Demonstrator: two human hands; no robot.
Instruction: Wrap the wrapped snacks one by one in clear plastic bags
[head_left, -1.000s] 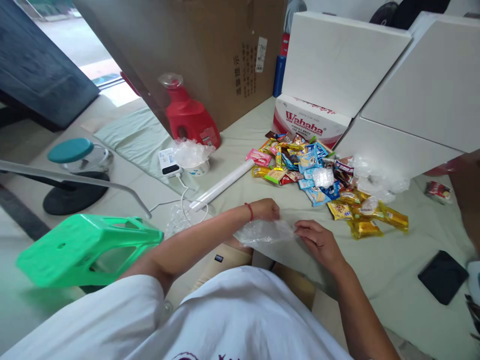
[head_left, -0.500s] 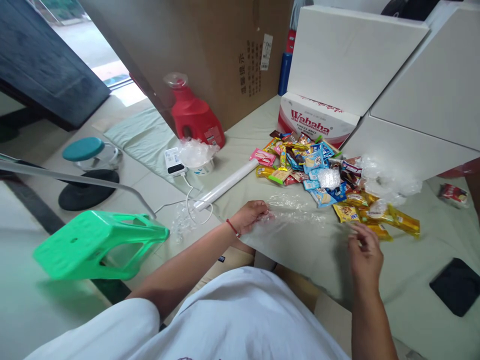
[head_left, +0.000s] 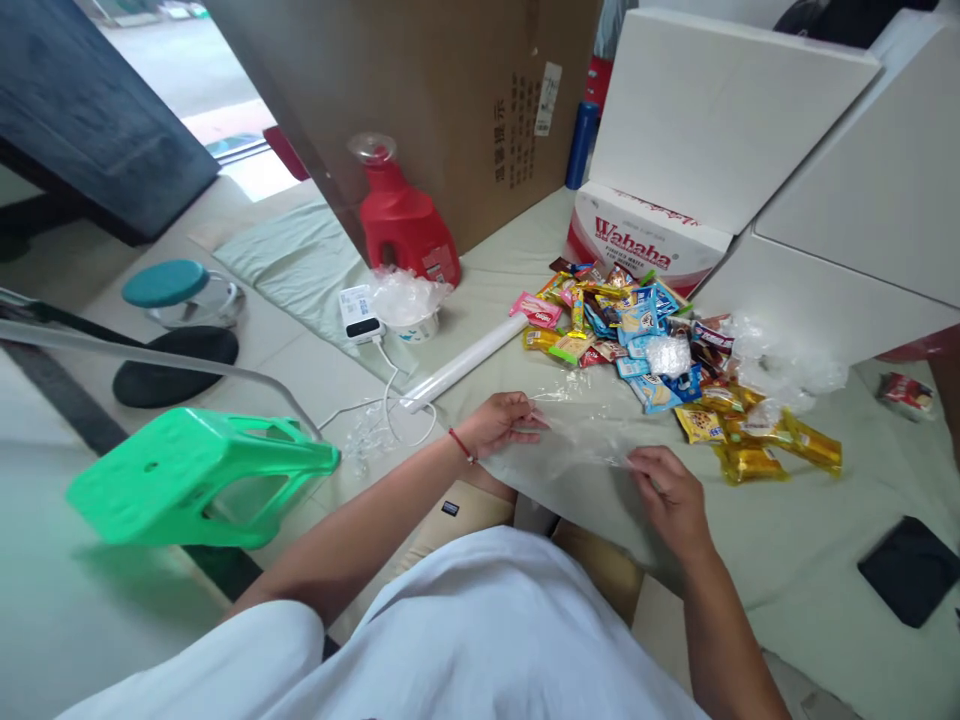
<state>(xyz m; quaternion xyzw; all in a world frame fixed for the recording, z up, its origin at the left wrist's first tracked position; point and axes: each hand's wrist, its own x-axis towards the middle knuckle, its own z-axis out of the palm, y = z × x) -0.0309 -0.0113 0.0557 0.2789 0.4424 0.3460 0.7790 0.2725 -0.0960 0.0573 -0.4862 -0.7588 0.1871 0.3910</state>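
A sheet of clear plastic film [head_left: 581, 437] stretches between my hands above the cloth-covered surface; whether it is a bag I cannot tell. My left hand [head_left: 504, 425], with a red bracelet at its wrist, pinches the film's left end. At the right end my right hand [head_left: 669, 492] grips the film between thumb and fingers. Beyond them lies a heap of wrapped snacks [head_left: 637, 325] in several colours. Yellow snack packets [head_left: 750, 463] lie to the right of the heap. A white roll [head_left: 469, 362] rests slantwise behind my left hand.
A green plastic stool [head_left: 187, 480] lies tipped at left. A red jug [head_left: 405, 225] stands against a large cardboard box [head_left: 450, 90]. The Wahaba carton [head_left: 645, 240] sits behind the snacks. A white cable [head_left: 390, 380] runs near the roll, and a black flat item [head_left: 909, 570] lies at right.
My right hand has moved left, closer to my left hand, and now grips the film's right end. The view has shifted slightly; the snacks stay in place.
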